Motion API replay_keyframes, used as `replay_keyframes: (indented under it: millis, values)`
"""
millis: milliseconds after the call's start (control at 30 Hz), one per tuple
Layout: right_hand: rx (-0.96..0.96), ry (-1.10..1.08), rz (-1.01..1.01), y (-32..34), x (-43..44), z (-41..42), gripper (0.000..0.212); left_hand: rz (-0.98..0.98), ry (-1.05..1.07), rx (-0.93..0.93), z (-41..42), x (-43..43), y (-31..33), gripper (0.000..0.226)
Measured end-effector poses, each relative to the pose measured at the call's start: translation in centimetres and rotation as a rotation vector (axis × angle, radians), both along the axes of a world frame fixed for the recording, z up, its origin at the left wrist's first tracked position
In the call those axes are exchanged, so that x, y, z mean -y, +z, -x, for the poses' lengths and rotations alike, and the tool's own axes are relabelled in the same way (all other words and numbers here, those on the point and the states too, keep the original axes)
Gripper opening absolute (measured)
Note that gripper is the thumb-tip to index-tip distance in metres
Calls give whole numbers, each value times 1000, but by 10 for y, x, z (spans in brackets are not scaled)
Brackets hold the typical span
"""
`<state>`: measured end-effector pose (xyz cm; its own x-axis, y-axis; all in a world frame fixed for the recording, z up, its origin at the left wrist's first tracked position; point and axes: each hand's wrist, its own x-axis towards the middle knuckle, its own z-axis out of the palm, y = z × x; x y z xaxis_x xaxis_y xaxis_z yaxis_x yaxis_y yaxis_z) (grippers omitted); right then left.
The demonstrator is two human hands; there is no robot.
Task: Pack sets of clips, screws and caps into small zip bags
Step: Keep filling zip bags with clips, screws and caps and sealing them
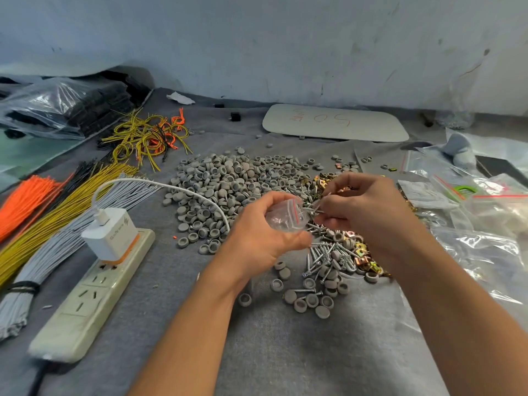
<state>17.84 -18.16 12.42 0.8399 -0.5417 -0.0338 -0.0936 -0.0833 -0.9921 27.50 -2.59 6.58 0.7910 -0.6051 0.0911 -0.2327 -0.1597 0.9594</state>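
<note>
Zip bag [285,220] up over table [285,352], our left grip [257,235] curled round it; our right grip [368,215] pinches screws [313,209] at bag mouth; caps [228,184] heaped behind.

Charger [112,233] in power strip [85,304]
</note>
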Motion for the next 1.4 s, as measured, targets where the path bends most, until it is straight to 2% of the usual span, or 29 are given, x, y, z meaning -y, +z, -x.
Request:
replay_keyframes:
  millis: [200,333,433,600,733,867,967,1033,1100,1133,1200,1300,1400]
  values:
    - [27,140,-167,6,-8,1,18,-10,27,114,-1,1,2,77]
    - [84,144,-133,6,-11,-2,12,-66,41,201,1,0,2,80]
    - [73,182,-67,5,-14,-3,14,-89,61,249,2,1,2,74]
    - [103,133,217,0,-20,-10,19,-103,49,214,4,2,1,50]
    - [83,195,326,-2,-22,-12,21,-57,47,177,2,3,-1,47]
    - [119,297,253,2,-19,-9,32,93,5,41,3,3,3,47]
    - [205,141,194,3,-7,-7,28,225,34,-28,3,2,7,41]
    - [85,14,427,0,5,-5,24,302,72,-62,4,1,9,41]
    - [-219,113,784,-6,14,-4,26,368,107,-69,5,0,11,40]
    - [-356,207,897,-9,14,-4,29,387,122,-55,6,0,13,40]
    - [-515,364,975,-16,11,-4,39,409,157,-5,6,0,15,39]
    - [-607,422,1029,-20,3,-8,53,424,202,76,5,0,16,41]
    - [-639,454,1108,-22,2,-13,34,373,215,150,6,0,15,45]
